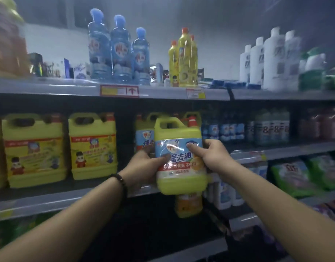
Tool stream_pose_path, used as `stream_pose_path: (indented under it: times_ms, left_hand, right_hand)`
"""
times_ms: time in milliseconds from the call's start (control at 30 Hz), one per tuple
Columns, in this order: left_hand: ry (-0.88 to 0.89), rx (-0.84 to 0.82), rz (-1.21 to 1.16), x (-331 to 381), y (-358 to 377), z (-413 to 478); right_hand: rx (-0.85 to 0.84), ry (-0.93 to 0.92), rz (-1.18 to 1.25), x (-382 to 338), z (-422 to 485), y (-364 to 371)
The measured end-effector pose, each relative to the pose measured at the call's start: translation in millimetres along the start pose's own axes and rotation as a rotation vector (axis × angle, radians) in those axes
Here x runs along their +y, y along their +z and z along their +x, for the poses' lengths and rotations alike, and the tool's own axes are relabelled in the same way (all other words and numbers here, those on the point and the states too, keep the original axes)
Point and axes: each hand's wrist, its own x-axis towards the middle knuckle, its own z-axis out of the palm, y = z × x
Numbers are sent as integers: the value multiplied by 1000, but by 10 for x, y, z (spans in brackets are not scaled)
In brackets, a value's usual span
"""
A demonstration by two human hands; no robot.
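We clasp the upright yellow jug (180, 157) between left hand (144, 167) and right hand (213, 156), just before the middle shelf's front edge (68, 197).

— What stands on the top shelf (49, 86)?
— Three blue bottles (119, 52), yellow bottles (185, 59) near them, white bottles (270, 59) further right.
— And below?
— Two yellow jugs (34, 148) side by side at left; green bags (291, 174) at lower right.
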Motion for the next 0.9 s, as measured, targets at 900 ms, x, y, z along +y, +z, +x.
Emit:
stream_pose_path:
  times_ms: [900]
  left_hand:
    - [176,60,404,-302,500,1533]
  right_hand:
    - [273,16,-148,644,1173,-225]
